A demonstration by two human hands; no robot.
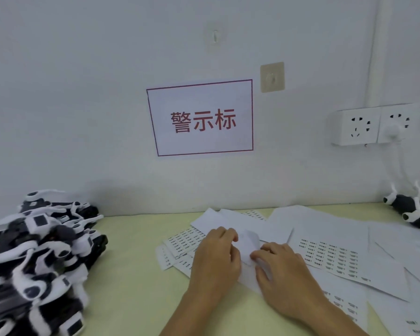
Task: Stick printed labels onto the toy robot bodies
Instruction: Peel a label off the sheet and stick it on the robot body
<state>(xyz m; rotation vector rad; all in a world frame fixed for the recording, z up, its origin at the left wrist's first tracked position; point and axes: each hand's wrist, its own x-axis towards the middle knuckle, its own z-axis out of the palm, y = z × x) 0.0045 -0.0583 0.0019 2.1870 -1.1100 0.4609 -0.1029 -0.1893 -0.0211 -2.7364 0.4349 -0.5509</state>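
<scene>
**Hands at the label sheets, toys piled to the left**

A heap of black-and-white toy robot bodies (39,258) lay on the desk (136,275) at far left. Mid-desk, the left hand (216,258) and right hand (284,275), fingers curled, pinched a small white sheet (249,241) between them above scattered label sheets (330,258). Another toy robot (410,209) sat at far right.

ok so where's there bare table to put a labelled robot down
The widest bare patch of the table lies between the pile of toy robots on the left and the label sheets. A thinner strip runs along the wall behind it. The right half is crowded with overlapping sheets, both hands, and a single robot at the far corner.
</scene>
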